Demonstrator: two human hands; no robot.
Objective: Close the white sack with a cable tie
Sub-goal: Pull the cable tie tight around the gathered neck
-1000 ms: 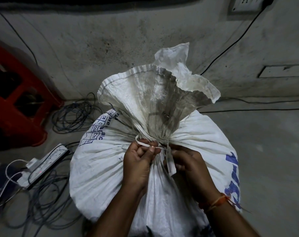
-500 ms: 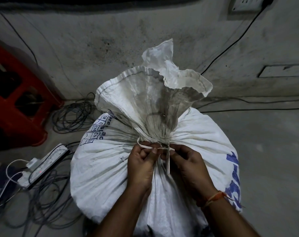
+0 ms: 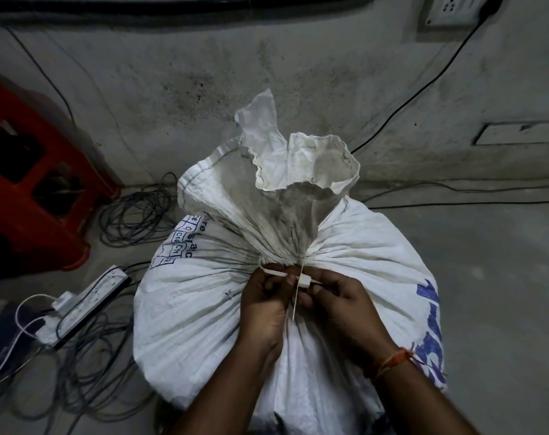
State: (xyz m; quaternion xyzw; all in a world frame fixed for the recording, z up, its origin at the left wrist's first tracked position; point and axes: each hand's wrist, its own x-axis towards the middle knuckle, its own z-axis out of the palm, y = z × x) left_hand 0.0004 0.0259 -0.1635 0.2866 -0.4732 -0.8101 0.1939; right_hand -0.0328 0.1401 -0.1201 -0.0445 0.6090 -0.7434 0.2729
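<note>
Both hands at the sack's neck
Left hand (image 3: 263, 306) and right hand (image 3: 345, 309) fingers pinch the cable tie (image 3: 299, 279) around the white sack (image 3: 204, 309).

Red stool (image 3: 31, 196) and cables (image 3: 135, 215) crowd sack's (image 3: 197, 309) left.

A red plastic stool (image 3: 31, 196) stands at the left, close to the grey wall (image 3: 204, 73). Just beside it, a bundle of dark cables (image 3: 135, 215) lies coiled on the grey floor (image 3: 502, 293). A white power strip (image 3: 85, 304) lies lower down, on more loose cables, with a thin white cord (image 3: 25, 321) looping by it. A white wall socket (image 3: 451, 9) sits at the top right, and a black wire (image 3: 423, 86) runs down the wall from it
</note>
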